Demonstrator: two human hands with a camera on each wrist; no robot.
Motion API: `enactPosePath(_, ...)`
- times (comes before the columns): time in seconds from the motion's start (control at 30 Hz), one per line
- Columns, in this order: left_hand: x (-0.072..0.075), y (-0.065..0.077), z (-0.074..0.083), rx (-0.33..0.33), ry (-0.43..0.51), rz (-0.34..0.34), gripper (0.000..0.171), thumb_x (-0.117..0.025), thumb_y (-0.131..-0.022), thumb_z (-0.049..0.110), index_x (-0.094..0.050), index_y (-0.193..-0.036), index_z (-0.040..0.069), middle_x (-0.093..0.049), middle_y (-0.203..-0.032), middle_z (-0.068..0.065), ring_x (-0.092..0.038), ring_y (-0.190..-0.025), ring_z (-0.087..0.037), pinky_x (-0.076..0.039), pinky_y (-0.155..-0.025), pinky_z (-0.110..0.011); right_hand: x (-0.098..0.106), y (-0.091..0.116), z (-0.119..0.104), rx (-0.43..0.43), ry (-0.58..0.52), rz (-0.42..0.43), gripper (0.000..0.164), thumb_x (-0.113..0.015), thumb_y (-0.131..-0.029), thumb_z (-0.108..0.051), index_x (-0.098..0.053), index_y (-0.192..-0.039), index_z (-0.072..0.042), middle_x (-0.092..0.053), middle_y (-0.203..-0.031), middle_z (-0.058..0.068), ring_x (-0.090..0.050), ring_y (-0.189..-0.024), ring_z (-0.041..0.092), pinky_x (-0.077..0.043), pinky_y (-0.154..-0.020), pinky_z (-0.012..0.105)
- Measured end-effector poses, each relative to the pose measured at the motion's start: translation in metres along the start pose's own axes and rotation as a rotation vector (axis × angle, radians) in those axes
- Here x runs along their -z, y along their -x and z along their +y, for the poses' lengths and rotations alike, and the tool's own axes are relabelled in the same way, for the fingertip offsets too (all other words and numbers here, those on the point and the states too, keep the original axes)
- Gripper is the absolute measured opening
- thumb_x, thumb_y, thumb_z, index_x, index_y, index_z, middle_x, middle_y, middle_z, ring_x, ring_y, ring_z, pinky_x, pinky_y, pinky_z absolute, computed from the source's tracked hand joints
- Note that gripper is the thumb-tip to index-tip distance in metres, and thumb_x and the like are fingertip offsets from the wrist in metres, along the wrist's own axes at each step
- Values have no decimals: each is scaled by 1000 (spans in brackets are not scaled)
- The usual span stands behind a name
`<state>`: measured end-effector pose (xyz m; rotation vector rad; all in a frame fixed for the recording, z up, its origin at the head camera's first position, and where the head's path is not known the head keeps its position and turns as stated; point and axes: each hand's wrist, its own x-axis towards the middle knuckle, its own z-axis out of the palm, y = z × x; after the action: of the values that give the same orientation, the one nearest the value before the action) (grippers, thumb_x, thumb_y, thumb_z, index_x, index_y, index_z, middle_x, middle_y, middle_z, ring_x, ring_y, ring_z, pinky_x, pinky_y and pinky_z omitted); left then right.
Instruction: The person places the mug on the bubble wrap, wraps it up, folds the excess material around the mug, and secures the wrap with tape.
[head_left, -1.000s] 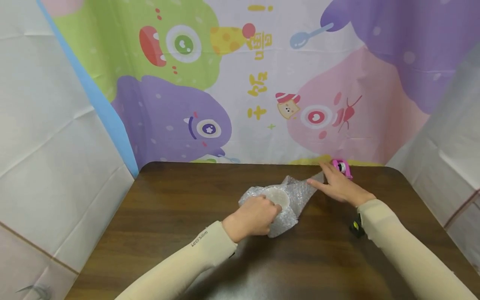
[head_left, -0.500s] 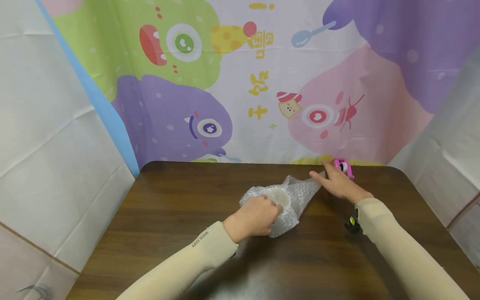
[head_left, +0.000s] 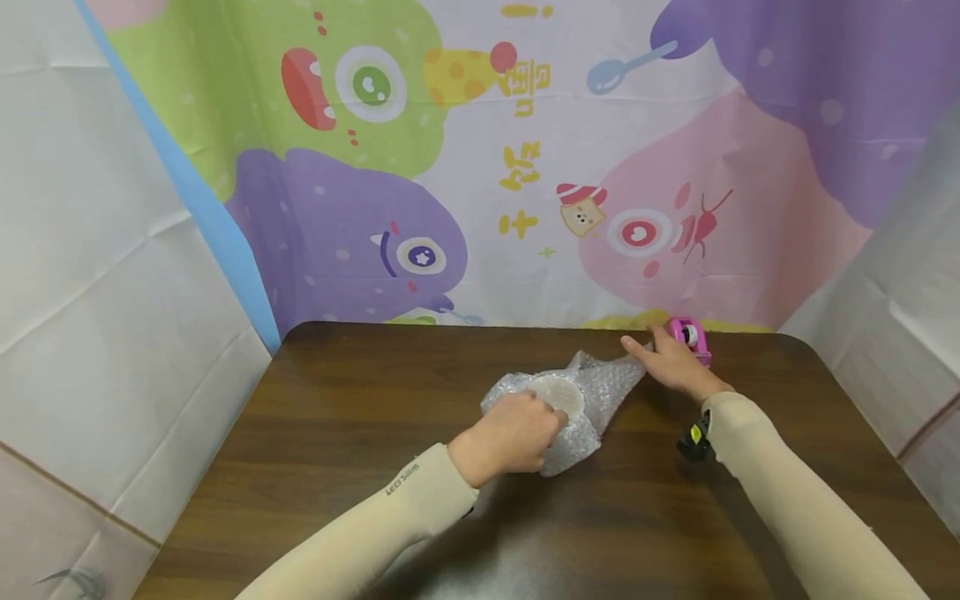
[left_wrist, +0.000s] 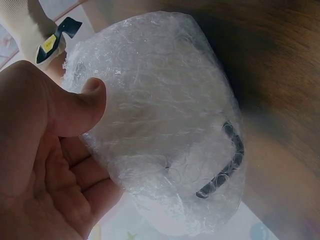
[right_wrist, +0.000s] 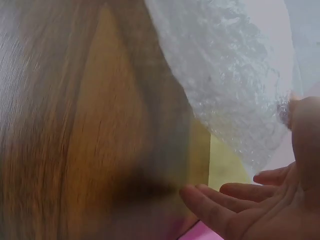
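Note:
A round, pale object [head_left: 561,395], loosely covered in bubble wrap [head_left: 577,446], stands on the table. My left hand [head_left: 513,433] grips it from the near left; in the left wrist view its thumb [left_wrist: 90,107] presses the plastic while the fingers curl at the edge. A dark curved strip [left_wrist: 222,167] shows through the wrap. At the far right, my right hand [head_left: 678,364] reaches beside the tapering tail of wrap [head_left: 618,379], fingers extended and thumb spread. Just beyond these fingers is a pink tape dispenser [head_left: 688,337], mostly cut off in the right wrist view.
The brown wooden table [head_left: 337,467] has rounded back corners. Behind it hangs a cloth with cartoon monsters [head_left: 420,208], and pale panels [head_left: 135,250] flank both sides. A dark strap with a yellow patch [head_left: 693,437] sits at the right wrist.
My right hand has shifted slightly away from the wrap's tail, closer to the tape dispenser, its thumb moving up and right. The left hand keeps its grip in nearly the same spot.

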<state>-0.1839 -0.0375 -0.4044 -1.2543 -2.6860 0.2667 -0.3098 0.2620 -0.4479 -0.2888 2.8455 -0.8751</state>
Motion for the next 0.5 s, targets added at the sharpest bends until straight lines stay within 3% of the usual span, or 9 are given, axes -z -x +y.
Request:
enactPosePath(0.1,0,0,0,-2,2,2,21,-80,-81,27,-72,-98,18,-74,-86,2,-71,-82,-21,-61,-70,-36,-1,1,-2,-10,-55,1,91,-41,-106,-56,-18,-154,18,-45,-142,44,-63,-116,52,-50,-102,63)
enactPosePath(0.17,0,0,0,-2,3,5,21,-81,-81,27,-72,-98,18,-74,-86,2,-71,-82,-21,-61,-70,-36,-1,2,-3,-42,-155,-22,88,-44,-107,-50,-15,-155,18,-44,-142,44,-65,-113,49,-57,-95,57)
enactPosePath(0.3,0,0,1,0,3,2,22,-81,-81,27,-72,-98,18,-74,-87,2,-71,-83,-21,-61,-71,-36,1,3,-7,-130,-376,-85,86,-48,-108,-39,-3,-157,17,-19,-158,44,-47,-136,55,-60,-94,51)
enactPosePath(0.37,0,0,1,0,0,0,22,-81,-81,28,-72,-99,18,-74,-87,2,-71,-83,-21,-61,-71,-37,2,3,-10,-170,-442,-104,85,-50,-108,-34,-2,-156,17,-12,-162,42,-43,-138,55,-59,-94,50)
enactPosePath(0.5,0,0,0,1,-8,-4,25,-82,-80,30,-72,-100,18,-74,-88,2,-71,-83,-21,-61,-71,-36,4,5,-14,-235,-507,-123,72,-53,-107,-27,-21,-150,21,-33,-148,38,-64,-113,42,-62,-89,46)
